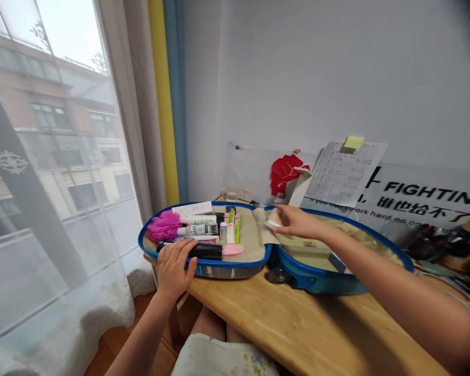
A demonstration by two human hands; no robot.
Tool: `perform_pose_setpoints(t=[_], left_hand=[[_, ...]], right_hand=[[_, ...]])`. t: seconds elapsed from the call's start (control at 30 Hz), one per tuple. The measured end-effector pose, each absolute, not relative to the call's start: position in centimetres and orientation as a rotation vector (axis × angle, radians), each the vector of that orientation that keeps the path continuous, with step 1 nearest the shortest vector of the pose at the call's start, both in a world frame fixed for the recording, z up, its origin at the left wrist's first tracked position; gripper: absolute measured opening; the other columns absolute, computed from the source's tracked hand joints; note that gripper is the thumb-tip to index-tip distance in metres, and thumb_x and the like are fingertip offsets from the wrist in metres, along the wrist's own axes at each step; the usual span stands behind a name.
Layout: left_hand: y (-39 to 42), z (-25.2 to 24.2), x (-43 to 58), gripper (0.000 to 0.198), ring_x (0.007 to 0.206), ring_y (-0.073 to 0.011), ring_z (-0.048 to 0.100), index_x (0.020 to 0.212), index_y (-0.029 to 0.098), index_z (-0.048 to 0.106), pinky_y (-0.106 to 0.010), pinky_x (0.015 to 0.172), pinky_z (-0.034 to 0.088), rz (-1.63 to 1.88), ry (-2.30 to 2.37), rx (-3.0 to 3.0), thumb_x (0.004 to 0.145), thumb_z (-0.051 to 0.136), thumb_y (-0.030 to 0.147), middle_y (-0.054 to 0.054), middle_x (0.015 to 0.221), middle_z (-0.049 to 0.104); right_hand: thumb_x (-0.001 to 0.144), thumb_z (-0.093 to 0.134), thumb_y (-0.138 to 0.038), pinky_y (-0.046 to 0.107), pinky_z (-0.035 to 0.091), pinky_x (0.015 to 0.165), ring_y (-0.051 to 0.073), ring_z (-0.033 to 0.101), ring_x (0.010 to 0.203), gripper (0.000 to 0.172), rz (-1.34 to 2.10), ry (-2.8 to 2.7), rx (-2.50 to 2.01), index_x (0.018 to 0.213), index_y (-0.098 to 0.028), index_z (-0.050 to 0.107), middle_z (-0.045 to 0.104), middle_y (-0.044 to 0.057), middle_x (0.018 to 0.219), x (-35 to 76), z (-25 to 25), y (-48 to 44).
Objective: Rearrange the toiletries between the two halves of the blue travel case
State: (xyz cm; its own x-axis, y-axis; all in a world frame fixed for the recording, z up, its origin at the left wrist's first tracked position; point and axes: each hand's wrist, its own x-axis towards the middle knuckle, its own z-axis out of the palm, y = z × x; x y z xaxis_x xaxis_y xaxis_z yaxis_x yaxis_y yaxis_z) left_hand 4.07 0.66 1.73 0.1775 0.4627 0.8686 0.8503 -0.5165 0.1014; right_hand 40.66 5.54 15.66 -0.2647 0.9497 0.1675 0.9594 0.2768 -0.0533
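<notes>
A small blue-rimmed suitcase [235,271] lies open like a book on a wooden table. My left hand [177,263] rests on its left half at the front rim, fingers stretched over a black cylinder [209,251]. Above the suitcase's middle, my right hand [300,223] pinches a small white item [273,221], too blurred to name. In the left half lie a magenta bath puff [164,225], a white box [194,209], a Lux bottle [200,230], several small packages and a pink rounded item [234,250]. A dark blue box [337,262] sits in the right half, partly hidden by my right forearm.
The wooden table [254,313] has its front edge near my lap. Sheer curtains [62,209] hang at the left window. Against the wall stand a paper sheet [342,172] and a poster [434,190]. Dark clutter [434,240] lies at the right.
</notes>
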Motion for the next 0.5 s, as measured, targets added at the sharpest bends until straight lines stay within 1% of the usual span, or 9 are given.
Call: perform_pose_setpoints(t=[0.07,0.13,0.27,0.33,0.43,0.5], left_hand=[[0.7,1.7,4.0,0.034,0.108,-0.0242,0.055,0.116,0.021,0.058,-0.040,0.095,0.030,-1.282,-1.231,-2.054,0.091,0.038,0.033,-0.007,0.113,0.065],[0.6,1.7,4.0,0.034,0.108,-0.0242,0.055,0.116,0.020,0.058,-0.040,0.094,0.031,-1.279,-1.225,-2.055,0.091,0.038,0.032,-0.007,0.113,0.065],[0.7,1.7,4.0,0.034,0.110,-0.0242,0.054,0.117,0.020,0.057,-0.040,0.095,0.030,-1.270,-1.233,-2.057,0.091,0.038,0.032,-0.007,0.114,0.065],[0.7,1.6,4.0,0.035,0.111,-0.0240,0.054,0.118,0.020,0.057,-0.040,0.096,0.030,-1.271,-1.240,-2.061,0.091,0.038,0.032,-0.007,0.115,0.065],[0.8,1.5,4.0,0.035,0.111,-0.0238,0.054,0.118,0.021,0.058,-0.040,0.096,0.029,-1.279,-1.246,-2.064,0.091,0.038,0.032,-0.007,0.115,0.065],[0.8,1.5,4.0,0.035,0.111,-0.0239,0.054,0.117,0.021,0.058,-0.040,0.095,0.030,-1.283,-1.248,-2.060,0.091,0.038,0.032,-0.007,0.115,0.065]], right_hand=[[0.070,0.063,-0.055,0.041,0.042,0.094,0.030,0.054,0.113,0.081,-0.087,-2.493,-1.519,0.138,-0.016,0.040,0.055,0.016,0.127,36.3,15.5,6.0],[0.070,0.065,-0.054,0.043,0.040,0.096,0.030,0.053,0.114,0.080,-0.071,-2.594,-1.387,0.136,-0.013,0.042,0.056,0.017,0.126,32.7,15.0,6.6],[0.068,0.070,-0.046,0.042,0.035,0.103,0.032,0.046,0.122,0.084,-0.026,-2.733,-1.387,0.137,-0.009,0.042,0.049,0.020,0.135,28.7,13.6,7.9],[0.067,0.072,-0.044,0.042,0.033,0.105,0.033,0.044,0.125,0.084,-0.002,-2.783,-1.412,0.137,-0.009,0.042,0.047,0.020,0.137,28.0,12.7,8.4],[0.069,0.070,-0.045,0.045,0.032,0.105,0.034,0.042,0.127,0.079,0.068,-2.811,-1.412,0.136,-0.011,0.044,0.047,0.018,0.137,27.6,11.6,8.5],[0.074,0.065,-0.048,0.044,0.033,0.105,0.032,0.043,0.127,0.074,0.147,-2.786,-1.392,0.136,-0.013,0.045,0.048,0.017,0.137,27.7,11.2,8.5]])
